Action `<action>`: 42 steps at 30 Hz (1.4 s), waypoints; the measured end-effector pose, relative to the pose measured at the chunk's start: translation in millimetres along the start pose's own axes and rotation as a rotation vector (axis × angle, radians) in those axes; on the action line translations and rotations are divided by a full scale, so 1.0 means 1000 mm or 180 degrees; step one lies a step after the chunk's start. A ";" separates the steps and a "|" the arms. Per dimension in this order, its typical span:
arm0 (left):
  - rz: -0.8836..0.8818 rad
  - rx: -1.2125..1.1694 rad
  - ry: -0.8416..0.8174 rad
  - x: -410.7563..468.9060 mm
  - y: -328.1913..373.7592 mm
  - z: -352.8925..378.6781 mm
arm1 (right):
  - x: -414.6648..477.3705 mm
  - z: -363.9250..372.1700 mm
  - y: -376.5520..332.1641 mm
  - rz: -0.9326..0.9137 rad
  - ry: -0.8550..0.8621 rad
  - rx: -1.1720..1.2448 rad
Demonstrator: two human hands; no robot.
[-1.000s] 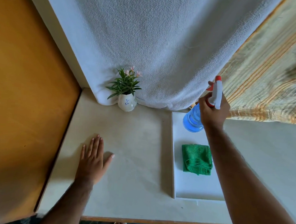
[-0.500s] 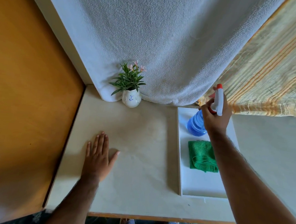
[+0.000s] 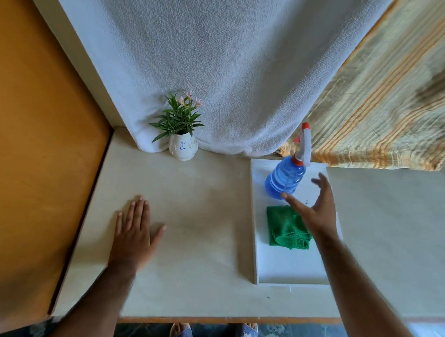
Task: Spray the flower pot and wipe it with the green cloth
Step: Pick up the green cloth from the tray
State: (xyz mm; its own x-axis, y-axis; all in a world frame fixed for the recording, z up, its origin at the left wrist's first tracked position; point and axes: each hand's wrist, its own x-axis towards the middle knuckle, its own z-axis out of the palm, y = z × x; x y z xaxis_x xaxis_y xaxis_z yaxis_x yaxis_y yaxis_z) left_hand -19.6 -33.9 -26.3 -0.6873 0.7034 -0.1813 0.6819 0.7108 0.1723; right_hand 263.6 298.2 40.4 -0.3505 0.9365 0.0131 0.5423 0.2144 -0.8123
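Note:
A small white flower pot point(image 3: 183, 148) with green leaves and pink flowers stands at the back of the table against a white towel. A blue spray bottle point(image 3: 285, 178) with a white and red trigger head stands upright at the far end of a white tray point(image 3: 288, 266). A folded green cloth point(image 3: 285, 228) lies on the tray just in front of the bottle. My right hand point(image 3: 315, 208) hovers open above the cloth, close to the bottle but apart from it. My left hand point(image 3: 133, 232) lies flat on the table, fingers spread, well in front of the pot.
An orange wooden panel point(image 3: 34, 157) borders the table on the left. A white towel point(image 3: 209, 63) hangs behind the pot and a striped yellow cloth point(image 3: 392, 100) hangs at the back right. The table's front edge point(image 3: 207, 319) runs below my arms, with feet visible underneath.
My right hand has let go of the spray bottle, which now stands on the tray, and has drawn back over the green cloth. My left hand stays flat on the table.

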 end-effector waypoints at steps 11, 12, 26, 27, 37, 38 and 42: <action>0.0051 -0.0008 0.0026 0.000 0.003 -0.001 | -0.085 -0.001 0.041 -0.1451 -0.0950 -0.2199; 0.0066 -0.0018 0.0046 0.000 0.004 -0.001 | -0.079 -0.001 0.039 -0.1450 -0.0897 -0.2205; 0.0101 0.0012 0.0113 0.000 0.000 0.003 | -0.063 0.010 0.013 -0.1465 -0.0361 -0.2269; 0.0097 0.0022 0.0121 0.000 0.000 0.005 | -0.065 0.008 0.012 -0.1395 -0.0315 -0.2159; 0.0067 -0.0008 0.0150 0.001 0.000 0.005 | -0.088 0.037 -0.074 0.0793 -0.0409 0.2434; 0.0064 -0.0039 0.0164 0.001 0.000 0.004 | -0.081 0.049 -0.085 0.0981 -0.0580 0.2865; 0.0070 -0.0061 0.0107 0.001 -0.001 0.004 | -0.060 0.094 -0.124 0.1520 -0.1284 0.3760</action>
State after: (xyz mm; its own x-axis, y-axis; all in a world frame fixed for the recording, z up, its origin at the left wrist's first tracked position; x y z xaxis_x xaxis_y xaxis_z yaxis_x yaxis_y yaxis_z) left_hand -20.0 -33.4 -31.0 -0.6805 0.7183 -0.1447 0.6922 0.6950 0.1945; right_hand 145.6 189.8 85.6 -0.6236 0.6609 -0.4175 -0.2356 -0.6681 -0.7058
